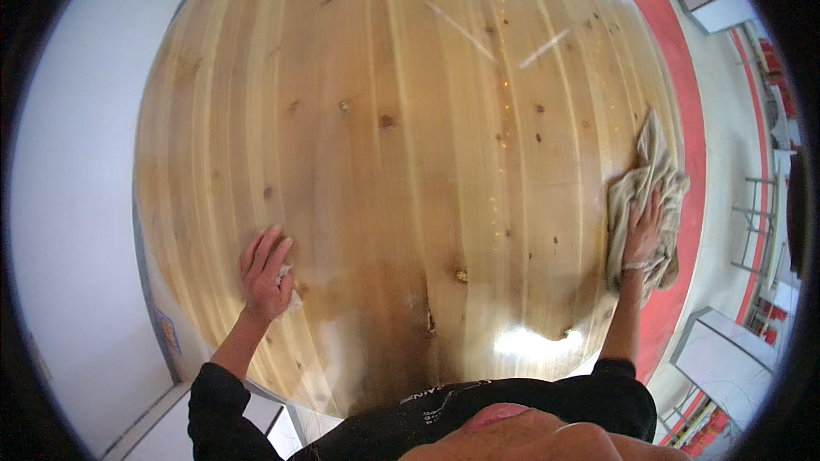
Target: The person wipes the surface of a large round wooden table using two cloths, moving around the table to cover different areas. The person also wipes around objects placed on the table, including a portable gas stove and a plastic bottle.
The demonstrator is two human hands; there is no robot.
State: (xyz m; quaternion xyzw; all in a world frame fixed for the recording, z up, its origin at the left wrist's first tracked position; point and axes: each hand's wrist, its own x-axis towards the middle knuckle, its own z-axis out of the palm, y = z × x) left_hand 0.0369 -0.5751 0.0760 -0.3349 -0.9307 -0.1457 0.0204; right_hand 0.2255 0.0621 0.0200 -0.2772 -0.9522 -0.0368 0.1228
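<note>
A large varnished wooden tabletop (416, 173) with knots and plank stripes lies before me. My left hand (266, 275) rests on its left part, fingers spread forward, over a crumpled whitish tissue or thin cloth (293, 302) that shows beside the thumb and palm. At the right edge my right hand (644, 230) lies flat on a bunched beige-grey cloth (653, 147), its fingers pressed onto the folds. Part of that cloth hangs over the edge. Bright reflections lie on the glossy surface.
A white wall (83, 173) borders the table on the left. Beyond its right edge runs a red floor band (688, 109). Farther right stand white-topped tables (727, 346) and metal-legged furniture (759, 214).
</note>
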